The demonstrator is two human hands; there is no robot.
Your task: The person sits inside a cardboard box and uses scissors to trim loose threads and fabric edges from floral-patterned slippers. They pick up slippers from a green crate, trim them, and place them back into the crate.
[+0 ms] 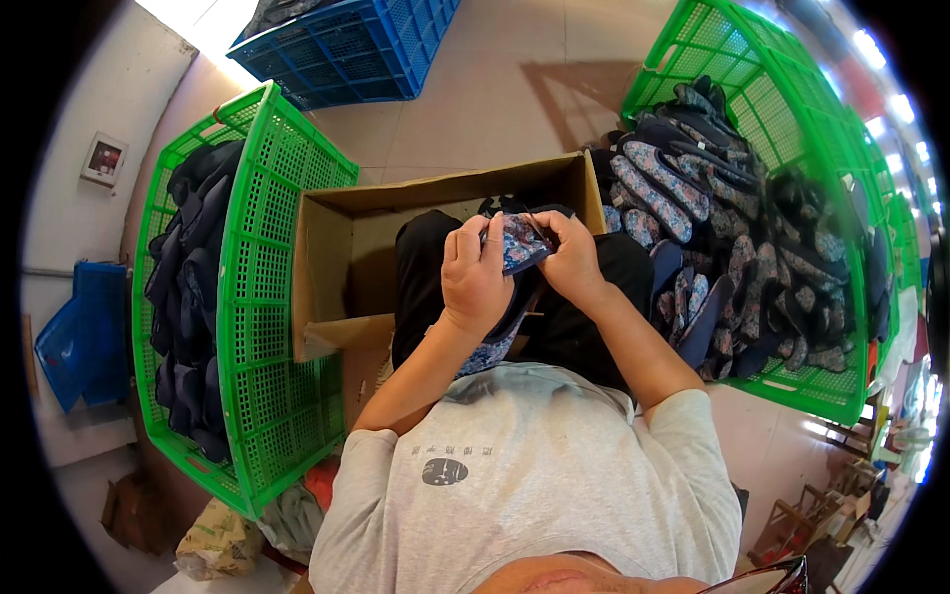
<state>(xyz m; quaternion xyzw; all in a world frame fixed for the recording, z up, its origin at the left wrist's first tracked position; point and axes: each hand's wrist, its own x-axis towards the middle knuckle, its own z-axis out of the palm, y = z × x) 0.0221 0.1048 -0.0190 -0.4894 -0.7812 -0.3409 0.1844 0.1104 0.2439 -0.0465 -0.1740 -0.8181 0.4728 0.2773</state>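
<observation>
Both grips are closed on one floral slipper in the centre of the frame, over the lap: the left hand wraps its side, and the right hand pinches the upper edge. I judge the work is somewhere in the middle. Behind the hands, the cardboard box shows a few dark pieces only. At the left, the green crate holds dark soles; at the upper right, another green crate is full of patterned slippers. The blue crate is cut off at the top. What the fingers do exactly is hard to see.
</observation>
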